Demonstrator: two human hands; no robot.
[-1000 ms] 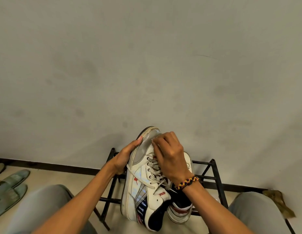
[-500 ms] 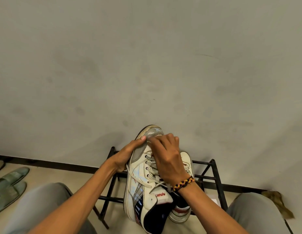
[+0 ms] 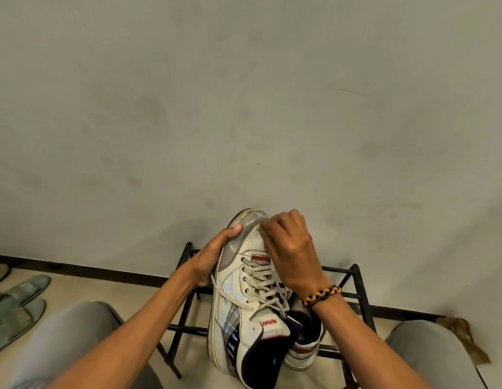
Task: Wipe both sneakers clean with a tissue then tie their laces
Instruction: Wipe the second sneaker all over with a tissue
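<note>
- Lower centre: left hand (image 3: 209, 259) grips the sneaker (image 3: 244, 299) by its toe side.
- Right hand (image 3: 289, 248) curls over the toe; any tissue is hidden.
- Risk: the sneaker tips off the rack (image 3: 353, 279) if that grip loosens.

A plain grey-beige wall (image 3: 244, 94) fills the upper frame, with a dark baseboard strip (image 3: 90, 269) along its foot. A black metal-bar rack (image 3: 356, 279) stands at lower centre. Pale green slippers (image 3: 17, 304) lie at lower left; a crumpled brown cloth (image 3: 465, 336) lies at lower right on the pale floor (image 3: 84, 290).
</note>
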